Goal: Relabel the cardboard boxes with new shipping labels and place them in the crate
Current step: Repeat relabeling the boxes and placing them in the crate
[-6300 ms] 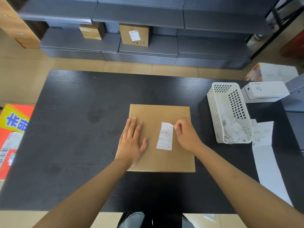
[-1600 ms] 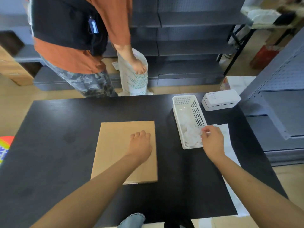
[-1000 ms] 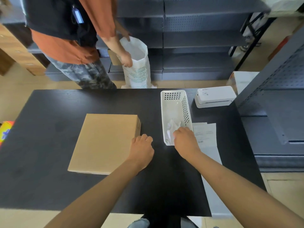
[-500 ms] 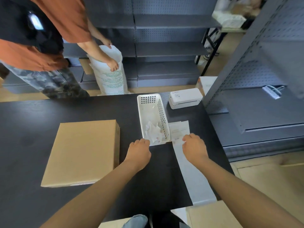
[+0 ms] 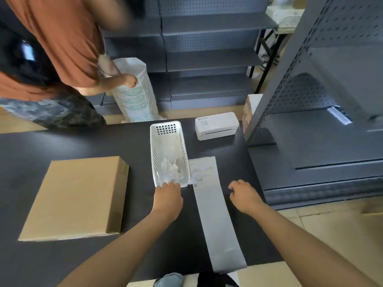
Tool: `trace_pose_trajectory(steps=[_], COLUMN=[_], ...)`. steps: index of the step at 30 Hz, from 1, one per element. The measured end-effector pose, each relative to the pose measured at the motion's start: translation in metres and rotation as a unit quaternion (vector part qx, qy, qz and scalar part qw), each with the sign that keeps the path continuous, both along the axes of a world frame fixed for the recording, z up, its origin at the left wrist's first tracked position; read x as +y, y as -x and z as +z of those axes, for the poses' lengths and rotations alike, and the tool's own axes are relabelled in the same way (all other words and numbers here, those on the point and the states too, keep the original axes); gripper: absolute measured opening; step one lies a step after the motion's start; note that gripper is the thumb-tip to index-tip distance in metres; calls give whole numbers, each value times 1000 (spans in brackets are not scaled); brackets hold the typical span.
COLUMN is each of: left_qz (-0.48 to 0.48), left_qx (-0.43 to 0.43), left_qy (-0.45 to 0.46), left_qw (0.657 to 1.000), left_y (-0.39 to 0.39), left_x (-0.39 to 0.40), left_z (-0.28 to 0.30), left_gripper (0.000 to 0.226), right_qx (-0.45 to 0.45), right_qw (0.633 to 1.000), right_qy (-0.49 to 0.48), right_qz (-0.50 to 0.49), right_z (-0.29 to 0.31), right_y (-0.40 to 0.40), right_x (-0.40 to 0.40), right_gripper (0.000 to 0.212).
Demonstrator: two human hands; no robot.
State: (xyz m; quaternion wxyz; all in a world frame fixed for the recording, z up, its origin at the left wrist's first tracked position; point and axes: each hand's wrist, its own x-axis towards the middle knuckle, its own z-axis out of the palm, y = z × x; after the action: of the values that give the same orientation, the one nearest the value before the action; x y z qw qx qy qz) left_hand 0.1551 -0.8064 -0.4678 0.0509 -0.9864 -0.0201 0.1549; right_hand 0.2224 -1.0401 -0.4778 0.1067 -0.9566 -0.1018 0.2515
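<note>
A black table (image 5: 62,146) fills the near view, with grey metal shelving (image 5: 207,59) behind it and more to the right. Nearest, a long strip of label paper (image 5: 217,224) runs from the table's front edge up to a printed shipping label (image 5: 202,169) at its far end. The left hand (image 5: 167,198) rests knuckles-up, its fingers loosely curled with the fingertips touching the near rim of the white plastic basket (image 5: 154,154); it grips nothing that can be seen. The right hand (image 5: 243,194) sits just right of the paper strip, fingers bent and spread over the tabletop, holding nothing. To the left, well apart from both hands, the flat cardboard box (image 5: 76,195) lies on the table, its top face bare. The perforated basket stands lengthwise beside the printed label and holds crumpled white paper scraps (image 5: 172,168) at its near end. Farther back, a white label printer (image 5: 216,125) sits near the table's far edge. Beyond the table, another person in an orange shirt (image 5: 62,38) holds open a white sack (image 5: 134,92) standing on the floor.
</note>
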Motion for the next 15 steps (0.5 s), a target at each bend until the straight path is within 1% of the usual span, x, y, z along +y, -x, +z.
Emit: trace_pose_trajectory(steps=[2,4,7,9,11,13,15], left_qz=[25,29,84,94,79,66,59], left_qx=[7,16,3,-6,5,16,14], left_qy=[-21,-32,8,42,72,92,93], left_qw=[999,999,996,995,994,993,994], left_y=[-2,-2,-2,-2,-4,-9,-17], left_x=[-8,-14,-23,-31,-40,-48,-50], left_z=[-1,-3,-3,-3,-8,-9,-11], left_gripper=[23,23,20,14,9,11,17], right_qx=[18,39,82,121,163,199,215], right_qw=[1000,998,994,986,972,954,942], right_qy=[-19,-37,-71,-104,-136,-159,-176], right_qz=[11,21,8,-37,-102,-155,-188], right_z=[-8,-17,-28,-33,-37,-39,-40], right_y=[-11,-20,-32,-37,-39,-42,-43], right_x=[-6,-6,2,9,15,18,18], right_gripper=[33,34,41,49,58,64,65])
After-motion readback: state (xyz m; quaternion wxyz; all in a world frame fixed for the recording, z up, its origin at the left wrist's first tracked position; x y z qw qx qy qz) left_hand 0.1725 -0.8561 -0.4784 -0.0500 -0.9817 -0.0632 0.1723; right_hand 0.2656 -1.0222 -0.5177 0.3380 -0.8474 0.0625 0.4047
